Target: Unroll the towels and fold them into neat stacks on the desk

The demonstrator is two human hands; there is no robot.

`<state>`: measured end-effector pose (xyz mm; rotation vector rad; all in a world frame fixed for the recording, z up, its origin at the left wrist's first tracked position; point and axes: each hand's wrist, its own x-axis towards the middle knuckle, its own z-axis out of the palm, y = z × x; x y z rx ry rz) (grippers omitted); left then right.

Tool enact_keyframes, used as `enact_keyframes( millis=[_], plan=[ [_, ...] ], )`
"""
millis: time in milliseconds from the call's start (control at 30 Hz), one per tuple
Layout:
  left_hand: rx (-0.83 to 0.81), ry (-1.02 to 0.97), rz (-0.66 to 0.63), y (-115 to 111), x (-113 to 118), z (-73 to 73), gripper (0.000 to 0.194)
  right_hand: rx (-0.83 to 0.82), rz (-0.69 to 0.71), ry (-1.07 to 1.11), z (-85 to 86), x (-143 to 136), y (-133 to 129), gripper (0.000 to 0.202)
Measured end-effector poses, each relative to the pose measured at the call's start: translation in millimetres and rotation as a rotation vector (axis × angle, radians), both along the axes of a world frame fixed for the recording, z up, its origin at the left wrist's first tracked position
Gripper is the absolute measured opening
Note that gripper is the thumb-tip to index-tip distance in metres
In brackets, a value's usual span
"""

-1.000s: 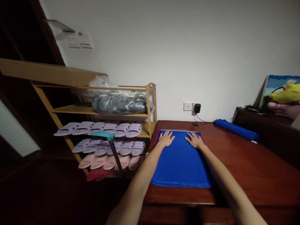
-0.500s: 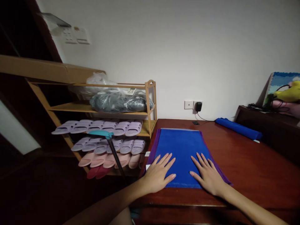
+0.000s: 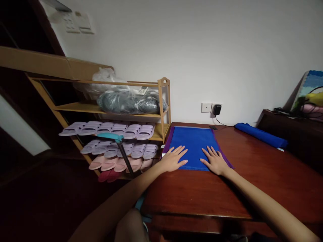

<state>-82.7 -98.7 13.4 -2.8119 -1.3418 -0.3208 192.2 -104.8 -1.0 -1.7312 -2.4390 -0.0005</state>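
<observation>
A blue cloth lies flat on the brown wooden table, over a purple cloth whose edges show along both sides. Small white tags stick out at the left side. My left hand rests palm down on the near left part of the blue cloth, fingers spread. On the near right part lies my right hand, likewise flat with its fingers apart. Neither hand grasps anything.
A rolled blue cloth lies at the table's back right. Left of the table stands a wooden rack with slippers and bagged items. A black plug sits in the wall socket, its cord running behind the table.
Both flat hands and the layered cloths have slid away from the table's front edge toward the wall. More bare tabletop shows in front. The camera view has shifted slightly.
</observation>
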Motion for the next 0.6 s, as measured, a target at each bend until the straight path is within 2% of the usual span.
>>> enact_keyframes(
  millis=[300, 600],
  plan=[
    [-0.015, 0.013, 0.020, 57, -8, -1.4, 0.062, -0.023, -0.036, -0.017, -0.2, -11, 58, 0.081],
    [0.013, 0.011, 0.023, 75, -11, -5.2, 0.063, -0.012, -0.032, 0.004, -6.2, -9, 79, 0.081]
  ],
)
